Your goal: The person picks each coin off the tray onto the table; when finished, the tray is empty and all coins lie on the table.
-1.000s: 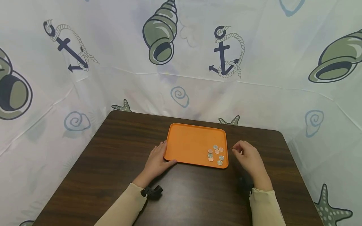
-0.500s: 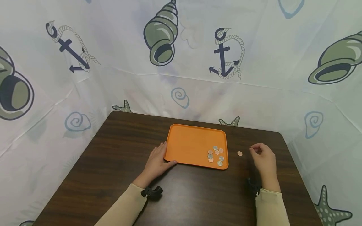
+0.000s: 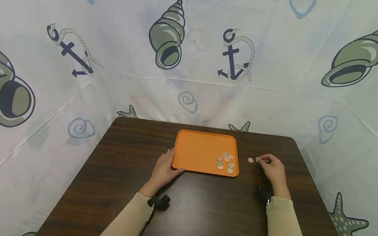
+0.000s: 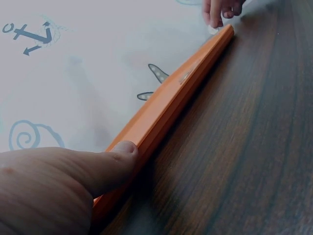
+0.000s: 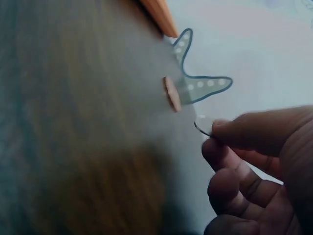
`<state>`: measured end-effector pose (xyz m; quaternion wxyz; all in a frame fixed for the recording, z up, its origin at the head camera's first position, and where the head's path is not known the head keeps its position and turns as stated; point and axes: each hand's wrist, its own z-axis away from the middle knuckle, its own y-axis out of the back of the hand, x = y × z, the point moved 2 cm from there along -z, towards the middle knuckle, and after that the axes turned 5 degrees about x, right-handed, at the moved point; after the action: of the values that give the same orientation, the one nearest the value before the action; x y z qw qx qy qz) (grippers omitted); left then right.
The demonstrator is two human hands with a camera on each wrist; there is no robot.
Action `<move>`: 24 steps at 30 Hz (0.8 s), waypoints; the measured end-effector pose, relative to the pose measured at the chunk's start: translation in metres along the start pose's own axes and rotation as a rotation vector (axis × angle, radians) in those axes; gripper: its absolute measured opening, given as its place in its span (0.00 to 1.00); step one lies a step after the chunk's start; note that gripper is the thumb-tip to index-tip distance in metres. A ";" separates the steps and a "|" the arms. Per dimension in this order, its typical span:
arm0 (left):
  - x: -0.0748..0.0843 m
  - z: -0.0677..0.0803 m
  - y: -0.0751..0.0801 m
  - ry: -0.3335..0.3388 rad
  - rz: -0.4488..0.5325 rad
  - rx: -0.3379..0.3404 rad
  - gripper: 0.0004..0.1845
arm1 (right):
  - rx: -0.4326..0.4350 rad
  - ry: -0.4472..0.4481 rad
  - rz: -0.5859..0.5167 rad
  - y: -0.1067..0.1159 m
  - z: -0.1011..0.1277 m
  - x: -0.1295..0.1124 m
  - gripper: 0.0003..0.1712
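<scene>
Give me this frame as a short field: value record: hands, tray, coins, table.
left hand: rests against the left edge of the orange tray, fingers straight
right hand: pinches a silver coin at its fingertips, low over the table
copper coin: flat on the table, right of the tray, just left of the pinched coin
coins in tray: small loose cluster in the near right corner, copper and silver
table: dark wood grain
backdrop: white sheet printed with anchors, shells and starfish
</scene>
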<state>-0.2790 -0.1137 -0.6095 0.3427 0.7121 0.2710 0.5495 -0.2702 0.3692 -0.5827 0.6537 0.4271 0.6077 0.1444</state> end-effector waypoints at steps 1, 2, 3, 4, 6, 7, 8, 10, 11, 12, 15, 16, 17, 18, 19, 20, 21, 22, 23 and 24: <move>0.000 0.000 0.000 0.000 0.002 0.000 0.58 | -0.008 0.007 -0.003 -0.001 0.000 0.001 0.19; 0.001 0.000 0.001 0.000 0.004 -0.001 0.58 | -0.015 0.011 -0.003 -0.001 0.000 0.002 0.18; 0.001 0.001 0.001 0.001 0.005 -0.001 0.58 | -0.021 0.014 -0.002 -0.002 0.000 0.002 0.18; 0.001 0.000 0.001 -0.001 0.003 0.000 0.58 | -0.022 0.018 0.000 -0.002 0.000 0.003 0.18; 0.001 0.000 0.001 -0.002 0.003 0.000 0.58 | -0.018 0.018 0.018 -0.002 -0.001 0.004 0.17; 0.001 0.000 0.001 -0.003 0.002 0.001 0.58 | -0.017 0.013 0.026 -0.002 -0.001 0.005 0.17; 0.001 0.000 0.001 -0.003 0.001 0.003 0.58 | -0.016 0.008 0.032 -0.003 -0.001 0.005 0.17; 0.001 0.000 0.001 -0.004 0.000 0.004 0.58 | -0.020 0.002 0.041 -0.003 -0.002 0.006 0.17; 0.001 0.000 0.001 -0.002 0.002 0.003 0.58 | -0.020 -0.002 0.044 -0.004 -0.002 0.006 0.17; 0.001 0.000 0.001 -0.001 0.002 0.003 0.58 | -0.021 -0.006 0.045 -0.004 -0.002 0.006 0.17; 0.002 0.000 0.002 0.003 0.005 0.001 0.58 | -0.018 -0.016 0.047 -0.006 -0.002 0.007 0.17; 0.002 0.000 0.002 0.003 0.006 0.001 0.58 | -0.015 -0.020 0.051 -0.006 -0.002 0.006 0.16; 0.002 0.000 0.001 0.002 0.006 0.001 0.58 | -0.014 -0.022 0.049 -0.006 -0.002 0.006 0.17; 0.002 0.000 0.001 0.002 0.007 0.001 0.58 | -0.012 -0.025 0.051 -0.006 -0.001 0.006 0.17; 0.002 0.000 0.001 0.003 0.008 0.002 0.58 | -0.011 -0.025 0.051 -0.007 -0.001 0.006 0.17; 0.002 0.000 0.001 0.001 0.008 0.003 0.58 | -0.010 -0.025 0.051 -0.007 0.000 0.006 0.17; 0.001 0.000 0.001 0.001 0.008 0.004 0.58 | -0.010 -0.023 0.051 -0.007 0.000 0.006 0.17; 0.001 0.000 0.001 -0.001 0.007 0.005 0.58 | -0.010 -0.021 0.053 -0.006 0.000 0.006 0.17; 0.002 0.001 0.001 0.000 0.006 0.004 0.58 | -0.011 -0.018 0.054 -0.006 0.001 0.006 0.17; 0.002 0.001 0.001 0.000 0.006 0.003 0.58 | -0.011 -0.015 0.056 -0.006 0.001 0.006 0.18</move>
<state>-0.2778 -0.1131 -0.6075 0.3397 0.7136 0.2696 0.5501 -0.2702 0.3695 -0.5915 0.6564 0.4415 0.5897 0.1627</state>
